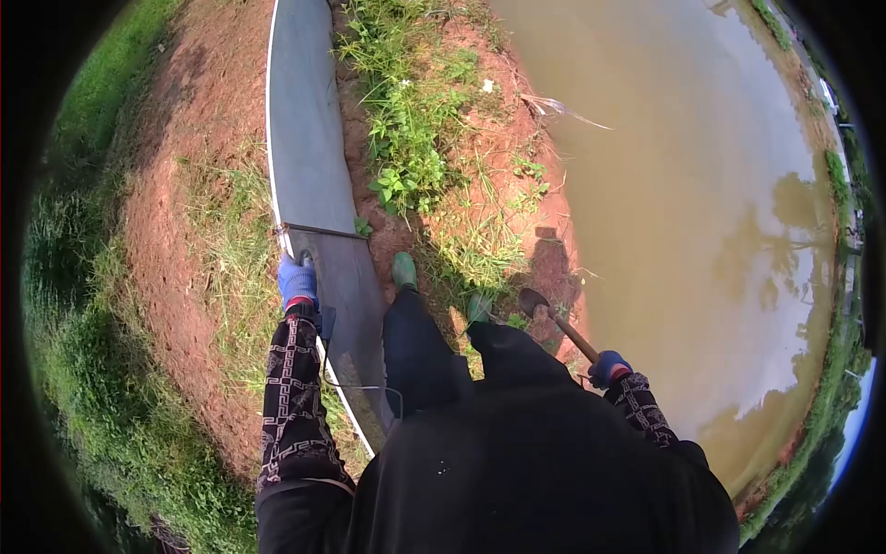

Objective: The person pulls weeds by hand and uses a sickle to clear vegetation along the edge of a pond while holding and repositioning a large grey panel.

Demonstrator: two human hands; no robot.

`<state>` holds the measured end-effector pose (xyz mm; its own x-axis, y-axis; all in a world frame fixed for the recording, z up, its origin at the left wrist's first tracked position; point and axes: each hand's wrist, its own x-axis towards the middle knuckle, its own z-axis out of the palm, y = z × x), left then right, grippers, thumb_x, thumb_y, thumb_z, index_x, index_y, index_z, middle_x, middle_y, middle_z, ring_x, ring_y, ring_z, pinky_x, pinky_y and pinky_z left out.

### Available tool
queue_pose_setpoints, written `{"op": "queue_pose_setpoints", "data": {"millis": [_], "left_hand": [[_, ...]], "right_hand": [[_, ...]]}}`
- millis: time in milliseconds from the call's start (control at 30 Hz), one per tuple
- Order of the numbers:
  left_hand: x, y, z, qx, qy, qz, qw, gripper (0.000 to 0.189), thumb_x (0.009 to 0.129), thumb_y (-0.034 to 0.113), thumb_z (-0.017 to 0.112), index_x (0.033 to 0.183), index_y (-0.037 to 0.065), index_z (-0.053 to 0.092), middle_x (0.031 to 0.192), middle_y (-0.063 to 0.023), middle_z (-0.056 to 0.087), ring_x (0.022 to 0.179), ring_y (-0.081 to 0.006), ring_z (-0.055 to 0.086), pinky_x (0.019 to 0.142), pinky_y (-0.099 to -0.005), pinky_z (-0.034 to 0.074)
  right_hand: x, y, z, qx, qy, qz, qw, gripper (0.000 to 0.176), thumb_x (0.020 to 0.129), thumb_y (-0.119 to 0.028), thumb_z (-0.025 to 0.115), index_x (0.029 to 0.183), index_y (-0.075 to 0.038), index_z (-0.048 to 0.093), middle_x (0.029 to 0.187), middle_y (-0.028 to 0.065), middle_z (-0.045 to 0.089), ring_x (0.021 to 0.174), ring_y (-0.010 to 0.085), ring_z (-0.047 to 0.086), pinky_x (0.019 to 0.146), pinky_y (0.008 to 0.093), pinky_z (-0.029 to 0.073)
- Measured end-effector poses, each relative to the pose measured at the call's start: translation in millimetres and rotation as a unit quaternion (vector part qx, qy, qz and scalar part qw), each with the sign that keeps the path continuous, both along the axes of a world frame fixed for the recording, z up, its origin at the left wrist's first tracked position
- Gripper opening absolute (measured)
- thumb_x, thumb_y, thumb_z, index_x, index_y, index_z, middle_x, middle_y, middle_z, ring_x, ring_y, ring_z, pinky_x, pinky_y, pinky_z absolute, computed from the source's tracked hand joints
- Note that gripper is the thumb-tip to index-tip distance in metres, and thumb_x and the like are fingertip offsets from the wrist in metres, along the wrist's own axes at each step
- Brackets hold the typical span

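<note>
My left hand point(298, 280), in a blue glove, is closed over the top edge of a long grey sheet panel point(312, 120), just below the seam where two sheets overlap. In my right hand point(609, 368), also in a blue glove, is the wooden handle point(577, 340) of a digging tool. Its rusty metal head point(532, 301) points down at the bank near the water. A thin cable hangs from my left wrist across the panel. My green boots point(404, 270) stand on the soil between the panel and the water.
Brown water point(674, 185) lies to the right of the bank. Green weeds point(406, 138) grow along the strip ahead of my feet. Left of the panel are red soil point(171, 305) and thick grass point(111, 397).
</note>
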<state>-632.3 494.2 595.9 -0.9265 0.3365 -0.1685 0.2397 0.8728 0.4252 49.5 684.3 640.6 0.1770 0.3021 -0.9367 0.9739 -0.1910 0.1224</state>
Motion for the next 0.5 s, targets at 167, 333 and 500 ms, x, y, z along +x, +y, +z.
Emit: {"op": "queue_pose_setpoints", "data": {"millis": [167, 333, 500], "left_hand": [[6.2, 6.0, 13.8, -0.01, 0.005, -0.004, 1.0, 0.041, 0.087, 0.028, 0.068, 0.116, -0.001, 0.06, 0.103, -0.0246, 0.068, 0.098, -0.0416, 0.065, 0.086, -0.0455, 0.05], [6.4, 7.8, 18.0, -0.015, -0.005, -0.002, 1.0, 0.041, 0.086, 0.024, 0.07, 0.116, -0.001, 0.058, 0.103, -0.0267, 0.067, 0.1, -0.0415, 0.065, 0.086, -0.0454, 0.051], [3.1, 3.9, 8.8, -0.008, 0.004, -0.01, 1.0, 0.038, 0.087, 0.027, 0.069, 0.114, 0.001, 0.059, 0.101, -0.0248, 0.068, 0.098, -0.0417, 0.065, 0.084, -0.0459, 0.051]], "right_hand": [[-13.8, 9.2, 1.9, 0.006, 0.015, -0.025, 1.0, 0.025, 0.086, -0.016, 0.067, 0.099, 0.006, 0.065, 0.069, 0.0132, 0.069, 0.058, 0.0213, 0.069, 0.05, 0.0355, 0.054], [-16.5, 13.9, -19.3, 0.008, 0.019, -0.007, 1.0, 0.024, 0.086, -0.015, 0.067, 0.1, 0.004, 0.064, 0.068, 0.0135, 0.068, 0.056, 0.0217, 0.069, 0.049, 0.0357, 0.053], [-17.0, 19.5, -42.5, 0.021, 0.041, 0.002, 0.999, 0.026, 0.085, -0.016, 0.066, 0.1, 0.004, 0.064, 0.068, 0.0141, 0.068, 0.057, 0.0221, 0.069, 0.05, 0.0357, 0.054]]}}
